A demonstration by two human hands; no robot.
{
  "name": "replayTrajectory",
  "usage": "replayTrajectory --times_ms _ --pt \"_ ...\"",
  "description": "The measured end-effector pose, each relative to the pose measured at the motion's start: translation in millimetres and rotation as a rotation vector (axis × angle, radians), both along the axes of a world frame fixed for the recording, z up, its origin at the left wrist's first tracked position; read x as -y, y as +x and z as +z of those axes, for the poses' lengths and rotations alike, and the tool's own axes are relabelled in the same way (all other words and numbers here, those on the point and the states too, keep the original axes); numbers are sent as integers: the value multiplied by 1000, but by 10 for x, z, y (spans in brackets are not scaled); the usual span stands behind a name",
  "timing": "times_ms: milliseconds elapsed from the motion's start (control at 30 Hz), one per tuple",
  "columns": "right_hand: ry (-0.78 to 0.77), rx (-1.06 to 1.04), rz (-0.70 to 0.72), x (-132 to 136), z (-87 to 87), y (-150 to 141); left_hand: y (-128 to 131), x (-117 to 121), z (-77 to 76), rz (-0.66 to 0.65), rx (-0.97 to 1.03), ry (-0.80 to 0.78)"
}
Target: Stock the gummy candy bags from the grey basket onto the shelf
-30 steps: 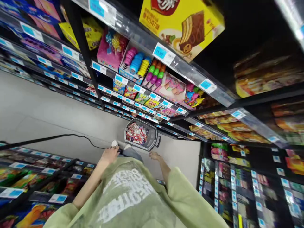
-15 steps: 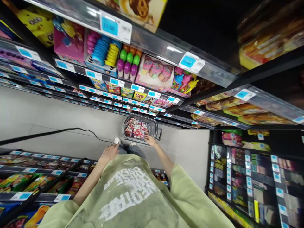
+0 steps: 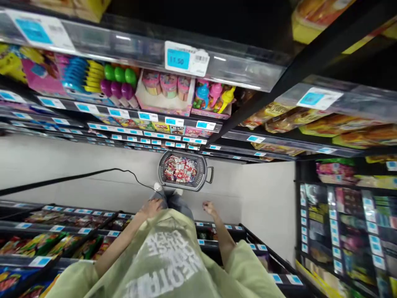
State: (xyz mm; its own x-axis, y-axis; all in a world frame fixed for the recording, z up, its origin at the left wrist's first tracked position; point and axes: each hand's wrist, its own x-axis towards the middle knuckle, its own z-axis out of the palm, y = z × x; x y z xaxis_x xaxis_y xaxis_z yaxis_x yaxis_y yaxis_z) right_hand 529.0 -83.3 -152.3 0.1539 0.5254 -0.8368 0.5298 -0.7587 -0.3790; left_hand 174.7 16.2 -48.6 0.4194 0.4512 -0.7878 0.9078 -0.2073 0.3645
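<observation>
My left hand [image 3: 152,207] lies flat against my leg near the knee, and I see nothing in it. Out over the grey floor, apart from the basket, my right hand [image 3: 210,207] has its fingers loosely curled, with nothing visible in them. A dark grey shopping basket [image 3: 201,182] stands on the floor in front of my shoes, its handle to the right. Inside it lies a heap of small, mostly red and white wrapped packets [image 3: 180,169]. The packets are too small to tell their kind.
A shelf rack with price tags [image 3: 186,59] rises close in front, holding boxed toys, cupcake-shaped tubs [image 3: 169,85] and bagged snacks [image 3: 350,120]. Snack shelves [image 3: 56,244] stand behind me. A black cable [image 3: 93,174] crosses from the left to my legs. Another rack [image 3: 338,219] stands right.
My right hand has left the packets in the basket and drawn back towards me, to the right. The left hand stays by my leg. The view has shifted to the right.
</observation>
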Motion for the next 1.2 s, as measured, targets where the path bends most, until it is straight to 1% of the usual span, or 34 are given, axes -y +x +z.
replayTrajectory --times_ms 33,100,200,300,367,467,533,600,667,767,833,867,933,1033,1200 --pt "-36 20 -6 8 -62 60 -2 2 -25 -3 -20 -10" --pt "-94 57 -26 -17 -252 148 -1 -17 -108 -16 -47 -34" --pt "-109 85 -79 -141 -672 169 75 -104 -317 -55 -64 -87" --pt "-58 90 -132 -322 -1173 35 309 -237 -628 -120 -37 -136" --pt "-2 101 -163 -434 -1497 -136 545 -339 -895 -179 3 -167" --pt "91 118 -180 -526 -1907 -471 951 -542 -1382 -281 81 -202" --pt "155 117 -162 -524 -2132 -704 1231 -733 -1764 -346 122 -184" --pt "218 100 -127 -482 -2340 -907 1511 -961 -2195 -418 142 -161" --pt "267 78 -98 -417 -2544 -1061 1787 -1197 -2663 -473 120 -117" --pt "295 81 -104 -305 -2842 -1200 2140 -1491 -3353 -540 54 -34" --pt "299 97 -127 -234 -3018 -1254 2300 -1631 -3751 -589 21 24" --pt "311 116 -128 -203 -3099 -1279 2355 -1689 -3922 -620 13 43" --pt "350 177 -108 -154 -3252 -1334 2429 -1793 -4215 -687 -3 68" --pt "400 283 -98 -120 -3485 -1454 2506 -1947 -4582 -778 -27 91" --pt "415 347 -215 -105 -3839 -1673 2682 -2184 -5218 -860 -44 140"
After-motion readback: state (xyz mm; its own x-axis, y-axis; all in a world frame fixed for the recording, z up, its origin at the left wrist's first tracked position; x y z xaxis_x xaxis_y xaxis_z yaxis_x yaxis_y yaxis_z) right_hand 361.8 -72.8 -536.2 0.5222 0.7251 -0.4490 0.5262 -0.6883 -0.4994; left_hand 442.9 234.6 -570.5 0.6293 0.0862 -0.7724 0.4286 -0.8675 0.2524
